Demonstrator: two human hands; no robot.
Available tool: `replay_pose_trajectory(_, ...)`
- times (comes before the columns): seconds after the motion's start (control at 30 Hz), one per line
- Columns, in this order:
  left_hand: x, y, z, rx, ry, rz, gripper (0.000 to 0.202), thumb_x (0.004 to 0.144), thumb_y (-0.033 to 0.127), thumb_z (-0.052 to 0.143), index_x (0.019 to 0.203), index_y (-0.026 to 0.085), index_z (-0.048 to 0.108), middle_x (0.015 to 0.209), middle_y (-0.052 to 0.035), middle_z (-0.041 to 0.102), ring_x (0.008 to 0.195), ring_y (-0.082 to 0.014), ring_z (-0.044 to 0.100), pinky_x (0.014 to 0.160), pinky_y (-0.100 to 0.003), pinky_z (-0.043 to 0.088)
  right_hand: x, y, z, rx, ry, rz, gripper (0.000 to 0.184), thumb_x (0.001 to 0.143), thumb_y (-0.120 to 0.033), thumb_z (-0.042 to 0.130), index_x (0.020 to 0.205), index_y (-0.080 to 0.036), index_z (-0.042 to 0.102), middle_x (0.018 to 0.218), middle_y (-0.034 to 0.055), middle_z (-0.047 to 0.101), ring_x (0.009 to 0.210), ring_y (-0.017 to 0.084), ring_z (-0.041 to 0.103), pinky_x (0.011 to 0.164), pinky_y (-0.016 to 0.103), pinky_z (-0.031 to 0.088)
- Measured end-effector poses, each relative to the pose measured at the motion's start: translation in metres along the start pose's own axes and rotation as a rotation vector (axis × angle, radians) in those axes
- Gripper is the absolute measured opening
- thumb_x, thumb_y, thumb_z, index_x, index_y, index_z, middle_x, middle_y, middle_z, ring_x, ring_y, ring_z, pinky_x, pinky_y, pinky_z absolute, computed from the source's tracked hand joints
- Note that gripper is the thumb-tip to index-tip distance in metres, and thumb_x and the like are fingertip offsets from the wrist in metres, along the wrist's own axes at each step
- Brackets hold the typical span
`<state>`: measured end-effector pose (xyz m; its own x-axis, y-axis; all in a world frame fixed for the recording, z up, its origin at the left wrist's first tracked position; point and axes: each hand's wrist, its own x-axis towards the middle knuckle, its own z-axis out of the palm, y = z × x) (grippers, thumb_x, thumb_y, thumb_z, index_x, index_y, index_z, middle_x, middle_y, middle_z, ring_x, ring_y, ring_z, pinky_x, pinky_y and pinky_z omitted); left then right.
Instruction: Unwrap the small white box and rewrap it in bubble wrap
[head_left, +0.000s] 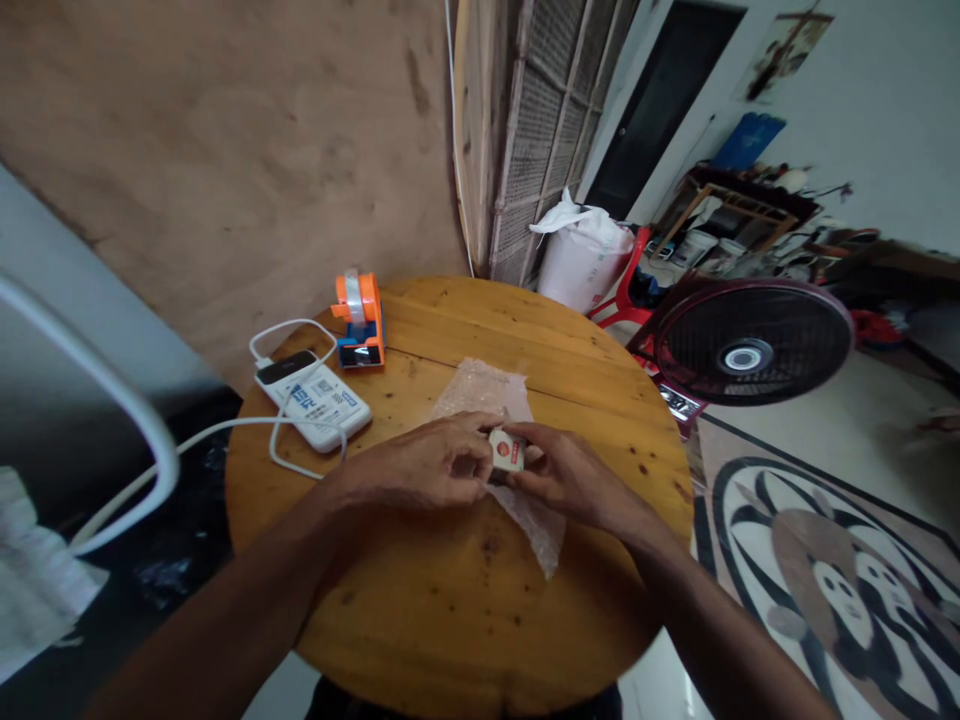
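Box [505,451] is partly hidden by right hand [576,474].

On the table [420,620], a power bank [322,408] lies near the left edge, a tape dispenser [363,318] behind it, bubble wrap [480,386] beneath a box [507,451].
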<state>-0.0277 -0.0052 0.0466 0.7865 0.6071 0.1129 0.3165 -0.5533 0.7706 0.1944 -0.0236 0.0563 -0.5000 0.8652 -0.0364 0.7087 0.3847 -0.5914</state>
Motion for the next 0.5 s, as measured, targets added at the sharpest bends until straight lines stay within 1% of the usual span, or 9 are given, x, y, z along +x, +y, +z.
replay_pose_trajectory(0.1, 0.003, 0.003, 0.001, 0.003, 0.041, 0.012, 0.008, 0.071, 0.012, 0.054, 0.068, 0.018, 0.059, 0.115, -0.0043, 0.058, 0.110, -0.0232, 0.053, 0.090, -0.031, 0.043, 0.002, 0.002, 0.001, -0.016, 0.013, -0.006, 0.041, 0.080, -0.025, 0.062, 0.121, -0.023, 0.058, 0.093, 0.0038, 0.070, 0.074, 0.017, 0.063, 0.064, 0.026, 0.044)
replay_pose_trajectory(0.17, 0.006, 0.004, 0.004, -0.008, 0.115, -0.003, 0.009, 0.073, 0.013, 0.052, 0.071, 0.018, 0.059, 0.109, -0.0040, 0.061, 0.104, -0.0218, 0.056, 0.089, -0.032, 0.044, 0.001, 0.003, 0.002, -0.033, 0.011, -0.010, 0.043, 0.082, -0.028, 0.061, 0.125, -0.024, 0.055, 0.099, 0.0054, 0.070, 0.080, 0.019, 0.064, 0.068, 0.028, 0.047)
replay_pose_trajectory(0.27, 0.009, 0.005, 0.009, -0.023, 0.228, -0.106, 0.009, 0.075, 0.016, 0.052, 0.073, 0.019, 0.061, 0.098, -0.0038, 0.065, 0.095, -0.0212, 0.059, 0.084, -0.033, 0.046, -0.004, 0.004, 0.000, -0.048, 0.017, -0.055, 0.046, 0.085, -0.032, 0.058, 0.130, -0.023, 0.051, 0.115, 0.0085, 0.065, 0.096, 0.022, 0.063, 0.081, 0.034, 0.050)
replay_pose_trajectory(0.33, 0.010, 0.005, 0.012, -0.036, 0.267, -0.178, 0.010, 0.075, 0.019, 0.052, 0.073, 0.019, 0.062, 0.094, -0.0037, 0.066, 0.091, -0.0209, 0.059, 0.081, -0.032, 0.047, -0.008, 0.004, -0.004, -0.039, 0.041, -0.084, 0.041, 0.090, -0.034, 0.051, 0.129, -0.023, 0.051, 0.125, 0.0093, 0.059, 0.110, 0.023, 0.059, 0.093, 0.039, 0.047)
replay_pose_trajectory(0.4, 0.011, 0.006, 0.014, -0.064, 0.290, -0.215, 0.010, 0.076, 0.021, 0.053, 0.073, 0.018, 0.062, 0.093, -0.0035, 0.067, 0.088, -0.0198, 0.060, 0.079, -0.031, 0.048, -0.014, 0.005, -0.008, 0.003, 0.069, -0.061, 0.037, 0.094, -0.037, 0.043, 0.127, -0.023, 0.053, 0.130, 0.0091, 0.057, 0.118, 0.024, 0.054, 0.100, 0.043, 0.042)
replay_pose_trajectory(0.47, 0.011, 0.005, 0.016, -0.101, 0.312, -0.225, 0.010, 0.076, 0.022, 0.053, 0.072, 0.018, 0.061, 0.094, -0.0035, 0.067, 0.085, -0.0185, 0.061, 0.077, -0.030, 0.048, -0.019, 0.005, -0.012, 0.102, 0.057, 0.008, 0.040, 0.095, -0.042, 0.040, 0.127, -0.021, 0.054, 0.127, 0.0100, 0.059, 0.117, 0.024, 0.055, 0.100, 0.045, 0.042)
replay_pose_trajectory(0.5, 0.012, 0.004, 0.018, -0.117, 0.326, -0.226, 0.009, 0.076, 0.022, 0.053, 0.072, 0.017, 0.061, 0.095, -0.0035, 0.067, 0.084, -0.0180, 0.061, 0.076, -0.030, 0.049, -0.020, 0.005, -0.014, 0.173, 0.034, 0.039, 0.044, 0.094, -0.046, 0.042, 0.127, -0.020, 0.053, 0.126, 0.0108, 0.060, 0.116, 0.025, 0.057, 0.099, 0.045, 0.044)
